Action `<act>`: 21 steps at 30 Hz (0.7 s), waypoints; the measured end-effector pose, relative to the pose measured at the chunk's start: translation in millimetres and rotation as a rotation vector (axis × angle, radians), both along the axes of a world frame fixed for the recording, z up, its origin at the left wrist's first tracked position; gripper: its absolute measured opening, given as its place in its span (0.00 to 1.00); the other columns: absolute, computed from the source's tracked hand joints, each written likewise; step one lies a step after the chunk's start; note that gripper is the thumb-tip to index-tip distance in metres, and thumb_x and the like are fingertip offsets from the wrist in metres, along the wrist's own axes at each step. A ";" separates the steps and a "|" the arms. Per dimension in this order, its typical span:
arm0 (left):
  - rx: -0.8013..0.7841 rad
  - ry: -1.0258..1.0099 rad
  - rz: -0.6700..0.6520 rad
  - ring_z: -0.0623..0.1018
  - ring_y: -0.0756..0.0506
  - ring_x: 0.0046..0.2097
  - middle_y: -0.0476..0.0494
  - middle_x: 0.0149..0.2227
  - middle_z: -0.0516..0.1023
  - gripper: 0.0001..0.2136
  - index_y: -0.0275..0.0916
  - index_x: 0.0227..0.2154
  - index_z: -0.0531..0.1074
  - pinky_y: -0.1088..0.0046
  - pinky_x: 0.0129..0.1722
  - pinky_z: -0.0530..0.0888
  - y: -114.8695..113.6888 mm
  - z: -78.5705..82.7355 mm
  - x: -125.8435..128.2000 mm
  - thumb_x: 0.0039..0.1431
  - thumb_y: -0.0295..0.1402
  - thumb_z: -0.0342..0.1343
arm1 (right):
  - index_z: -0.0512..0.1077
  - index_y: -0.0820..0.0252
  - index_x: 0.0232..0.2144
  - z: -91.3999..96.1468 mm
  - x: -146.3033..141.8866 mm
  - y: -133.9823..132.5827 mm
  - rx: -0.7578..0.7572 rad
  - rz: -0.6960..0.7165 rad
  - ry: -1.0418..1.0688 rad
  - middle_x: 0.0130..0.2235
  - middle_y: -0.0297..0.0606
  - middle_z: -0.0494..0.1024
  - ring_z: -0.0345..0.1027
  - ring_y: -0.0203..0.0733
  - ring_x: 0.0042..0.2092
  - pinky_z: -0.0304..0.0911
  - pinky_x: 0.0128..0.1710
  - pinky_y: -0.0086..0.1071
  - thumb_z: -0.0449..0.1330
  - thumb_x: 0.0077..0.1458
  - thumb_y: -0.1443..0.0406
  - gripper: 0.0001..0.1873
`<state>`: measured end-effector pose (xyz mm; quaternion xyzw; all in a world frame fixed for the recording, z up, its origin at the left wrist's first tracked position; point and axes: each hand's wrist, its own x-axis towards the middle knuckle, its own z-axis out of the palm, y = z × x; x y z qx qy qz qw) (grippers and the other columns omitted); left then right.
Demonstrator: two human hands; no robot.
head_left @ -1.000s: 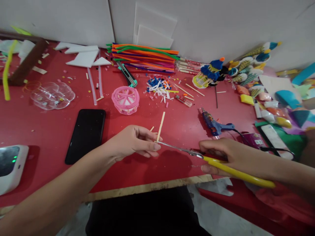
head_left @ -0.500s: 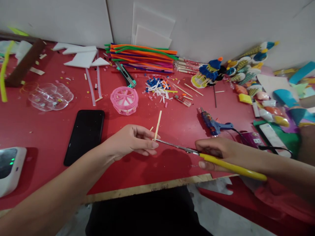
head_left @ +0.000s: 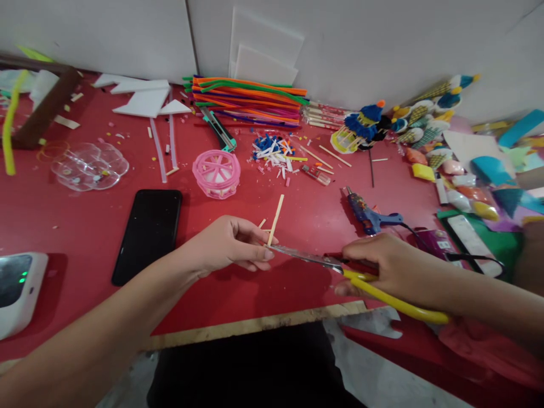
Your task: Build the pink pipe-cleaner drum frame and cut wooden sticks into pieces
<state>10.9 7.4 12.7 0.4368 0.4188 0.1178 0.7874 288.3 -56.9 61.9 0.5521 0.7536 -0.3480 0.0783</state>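
Observation:
Between thumb and fingers, my left hand [head_left: 238, 243] pinches a thin wooden stick [head_left: 277, 218] that stands up at a slant. My right hand [head_left: 378, 263] is closed round the yellow handles of a pair of scissors [head_left: 304, 258]. The scissor tips touch or nearly touch the stick's lower end, beside my left fingertips. One or two short pieces of stick [head_left: 262, 223] show just behind my left fingers. Past my hands stands a small pink round piece with a spoked top [head_left: 216, 174].
A black phone [head_left: 148, 237] lies left of my hands. A blue glue gun [head_left: 369, 214] rests to the right. Behind are a box cutter [head_left: 217, 130], pipe cleaners [head_left: 250, 99] and a pile of clippings [head_left: 274, 150]. The table's front edge [head_left: 259, 326] runs close to me.
The scissors have shifted slightly, with the handles apart and the blades looking a little wider. The stick leans a bit more to the right. My left hand has barely moved.

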 end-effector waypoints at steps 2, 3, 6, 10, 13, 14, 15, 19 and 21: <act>0.001 -0.017 0.003 0.80 0.51 0.25 0.46 0.24 0.81 0.09 0.37 0.30 0.80 0.79 0.27 0.76 -0.2 1.3 0.1 0.43 0.29 0.69 | 0.62 0.57 0.21 -0.5 0.2 -0.2 0.074 0.018 0.006 0.21 0.29 0.65 0.56 0.32 0.24 0.50 0.25 0.30 0.60 0.51 0.43 0.26; 0.003 -0.030 0.007 0.80 0.51 0.25 0.47 0.23 0.81 0.08 0.37 0.30 0.80 0.80 0.27 0.76 -0.3 2.0 0.3 0.44 0.28 0.69 | 0.62 0.57 0.21 -0.4 0.3 -0.4 0.094 0.022 0.004 0.22 0.29 0.64 0.55 0.33 0.24 0.50 0.25 0.30 0.60 0.51 0.43 0.25; 0.017 -0.063 0.019 0.80 0.52 0.25 0.48 0.23 0.81 0.07 0.37 0.29 0.80 0.81 0.27 0.76 -0.7 3.8 0.8 0.45 0.27 0.69 | 0.61 0.57 0.22 0.8 0.6 -0.3 0.071 0.020 0.000 0.22 0.29 0.63 0.55 0.33 0.24 0.49 0.25 0.30 0.59 0.52 0.44 0.25; 0.012 -0.077 0.017 0.80 0.52 0.24 0.48 0.23 0.82 0.06 0.37 0.29 0.80 0.82 0.26 0.76 -0.9 5.2 0.9 0.45 0.27 0.68 | 0.60 0.57 0.22 2.9 0.8 1.4 -0.037 0.011 0.017 0.23 0.29 0.64 0.56 0.34 0.25 0.50 0.25 0.30 0.58 0.52 0.44 0.25; 0.009 -0.073 0.018 0.80 0.52 0.24 0.48 0.23 0.81 0.07 0.37 0.29 0.80 0.82 0.26 0.76 -0.6 4.2 0.5 0.45 0.28 0.69 | 0.61 0.57 0.22 4.6 0.4 3.1 -0.081 -0.008 0.007 0.24 0.30 0.64 0.57 0.35 0.26 0.51 0.26 0.30 0.58 0.51 0.43 0.25; 0.011 -0.071 0.018 0.80 0.52 0.25 0.48 0.23 0.81 0.07 0.37 0.29 0.79 0.81 0.26 0.76 -0.4 3.4 0.4 0.44 0.28 0.69 | 0.61 0.57 0.23 5.2 0.2 3.7 -0.094 -0.017 0.004 0.24 0.30 0.64 0.57 0.34 0.26 0.50 0.26 0.30 0.58 0.51 0.44 0.25; 0.013 -0.069 0.013 0.80 0.51 0.25 0.48 0.23 0.81 0.07 0.37 0.29 0.79 0.81 0.27 0.76 -0.3 2.3 0.3 0.44 0.28 0.69 | 0.61 0.57 0.23 5.8 0.0 4.3 -0.109 -0.023 0.002 0.24 0.30 0.64 0.56 0.34 0.26 0.50 0.26 0.30 0.59 0.51 0.44 0.24; 0.011 -0.068 -0.018 0.82 0.50 0.27 0.48 0.24 0.81 0.09 0.37 0.31 0.79 0.79 0.29 0.77 -0.5 -1.7 0.2 0.44 0.30 0.69 | 0.63 0.57 0.23 6.3 0.3 5.7 -0.157 -0.023 0.023 0.25 0.29 0.66 0.57 0.34 0.27 0.51 0.27 0.29 0.60 0.51 0.46 0.22; 0.005 -0.069 -0.021 0.82 0.49 0.28 0.48 0.24 0.81 0.09 0.37 0.30 0.79 0.78 0.29 0.77 -0.8 -2.4 0.2 0.44 0.30 0.69 | 0.63 0.57 0.23 4.9 1.5 5.4 -0.176 -0.023 0.029 0.25 0.30 0.66 0.58 0.35 0.28 0.52 0.28 0.30 0.60 0.51 0.46 0.23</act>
